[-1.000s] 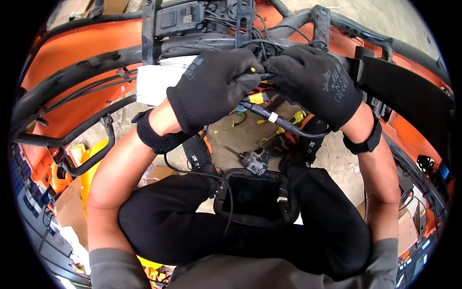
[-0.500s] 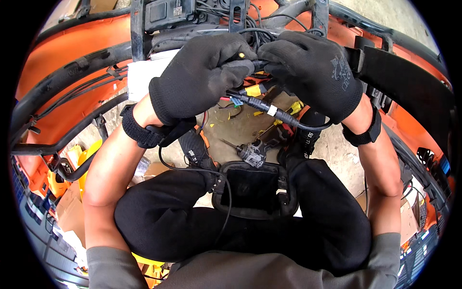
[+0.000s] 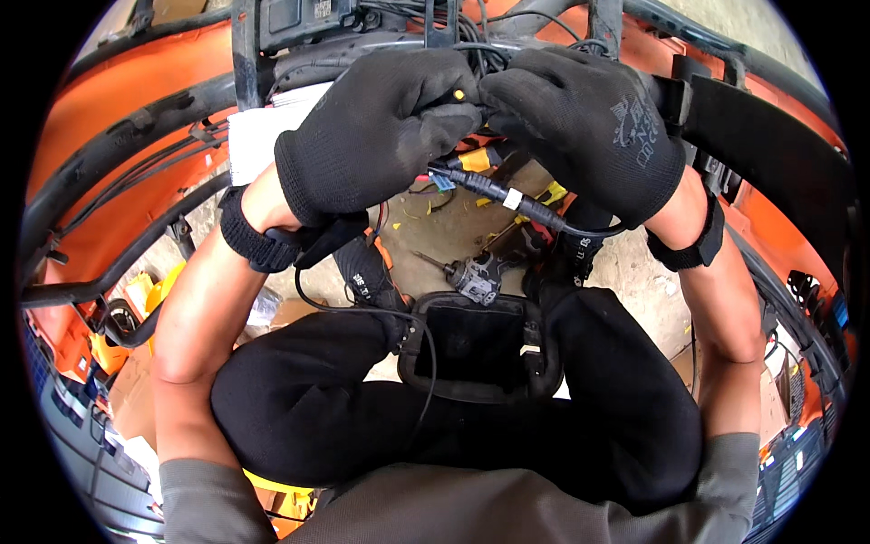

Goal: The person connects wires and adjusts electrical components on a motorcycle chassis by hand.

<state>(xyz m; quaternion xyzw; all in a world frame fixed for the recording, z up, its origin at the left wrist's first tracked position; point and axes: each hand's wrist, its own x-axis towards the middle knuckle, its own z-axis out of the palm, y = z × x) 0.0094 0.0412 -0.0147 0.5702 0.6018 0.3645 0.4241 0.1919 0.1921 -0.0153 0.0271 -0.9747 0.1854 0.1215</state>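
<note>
My left hand (image 3: 385, 136) and my right hand (image 3: 580, 136), in black knit gloves, meet at the orange vehicle's black frame, fingers closed on a cable connector that they mostly hide. A small yellow piece (image 3: 459, 95) shows at my left fingertips. Below them a black cable with a sleeved connector and white label (image 3: 513, 199) runs diagonally, beside yellow-tipped wires (image 3: 473, 159). Behind are bundled cables (image 3: 480, 54) and a black module (image 3: 305, 20). White papers (image 3: 252, 145) lie by my left wrist.
A drill (image 3: 471, 276) lies on the concrete floor (image 3: 625, 272) between my feet, near a black open container (image 3: 473, 344). Orange body panels (image 3: 109, 91) and tubular bars (image 3: 91, 181) surround my arms. Cardboard (image 3: 136, 390) and yellow items lie at the left.
Both hands have risen in the picture, with the left also shifting leftward and the right fingers closing further over the connector. The vehicle's frame also appears higher and further left in view.
</note>
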